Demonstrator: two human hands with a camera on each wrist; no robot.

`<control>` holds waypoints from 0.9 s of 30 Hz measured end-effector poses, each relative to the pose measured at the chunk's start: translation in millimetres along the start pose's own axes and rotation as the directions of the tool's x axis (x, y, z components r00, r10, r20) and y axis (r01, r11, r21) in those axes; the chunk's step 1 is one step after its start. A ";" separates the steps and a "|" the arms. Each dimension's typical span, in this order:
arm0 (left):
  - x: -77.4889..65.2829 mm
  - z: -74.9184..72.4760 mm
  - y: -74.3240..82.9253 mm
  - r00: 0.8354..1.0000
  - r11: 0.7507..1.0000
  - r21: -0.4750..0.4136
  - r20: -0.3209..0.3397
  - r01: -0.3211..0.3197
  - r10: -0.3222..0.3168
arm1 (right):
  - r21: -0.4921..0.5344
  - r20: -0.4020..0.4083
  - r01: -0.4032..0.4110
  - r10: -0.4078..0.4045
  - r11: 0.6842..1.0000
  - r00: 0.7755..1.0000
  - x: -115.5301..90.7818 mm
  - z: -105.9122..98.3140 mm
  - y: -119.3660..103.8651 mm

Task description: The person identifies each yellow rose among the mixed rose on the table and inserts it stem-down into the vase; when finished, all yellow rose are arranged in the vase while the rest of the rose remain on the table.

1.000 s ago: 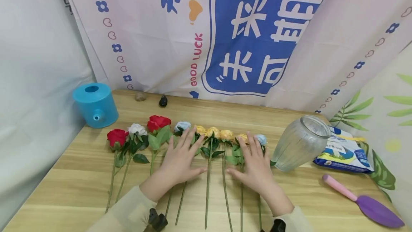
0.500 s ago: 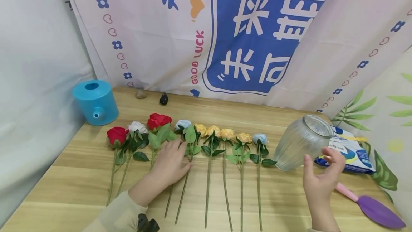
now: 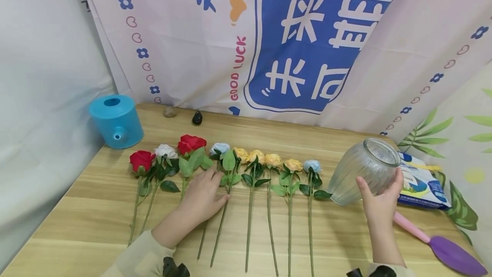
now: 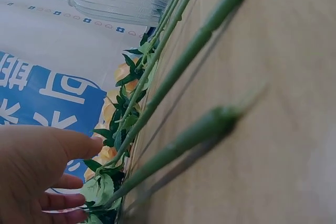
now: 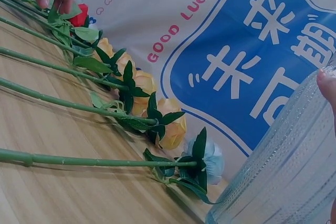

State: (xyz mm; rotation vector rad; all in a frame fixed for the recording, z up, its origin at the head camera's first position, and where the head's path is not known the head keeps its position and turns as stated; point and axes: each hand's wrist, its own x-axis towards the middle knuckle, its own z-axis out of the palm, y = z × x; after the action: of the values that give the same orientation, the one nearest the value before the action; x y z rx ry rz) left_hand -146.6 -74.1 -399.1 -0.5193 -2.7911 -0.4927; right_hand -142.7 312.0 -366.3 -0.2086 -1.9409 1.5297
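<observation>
My right hand grips the ribbed glass vase, with the thumb on its near side and fingers round the right side. The vase stands on the table at the right. My left hand lies loosely over the flower stems, just below a light blue rose, fingers relaxed. In the left wrist view nothing shows between its thumb and fingers. Artificial roses lie in a row, stems toward me: a red rose, a white rose, another red, several yellow roses and a second blue rose beside the vase.
A blue watering can stands at the back left. Two small stones, one black stone, lie near the printed cloth. Right of the vase are a blue and white packet and a purple scoop with a pink handle.
My right hand has moved from above the yellow roses rightward to the vase and taken hold of it. My left hand has shifted left and down onto the stems, then stayed there.
</observation>
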 end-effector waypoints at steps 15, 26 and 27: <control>4.8 0.8 9.9 0.987 0.970 -0.204 0.112 0.134 -0.113 | 0.154 0.063 -0.076 0.067 0.985 0.996 -0.2 -4.3 -0.2; 23.3 10.2 12.7 0.982 0.980 -0.131 0.139 0.147 -0.128 | 0.165 0.073 -0.063 0.052 0.984 0.996 0.8 -6.5 3.0; 24.4 11.2 12.7 0.982 0.982 -0.125 0.136 0.145 -0.127 | 0.161 0.074 -0.063 0.052 0.985 0.996 0.9 -6.6 3.4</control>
State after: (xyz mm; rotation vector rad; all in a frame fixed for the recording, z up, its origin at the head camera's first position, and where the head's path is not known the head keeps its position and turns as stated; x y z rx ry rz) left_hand -165.8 -51.4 -398.2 -0.4014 -2.9444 -0.7052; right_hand -140.5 318.8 -368.3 -0.1430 -1.8654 1.7461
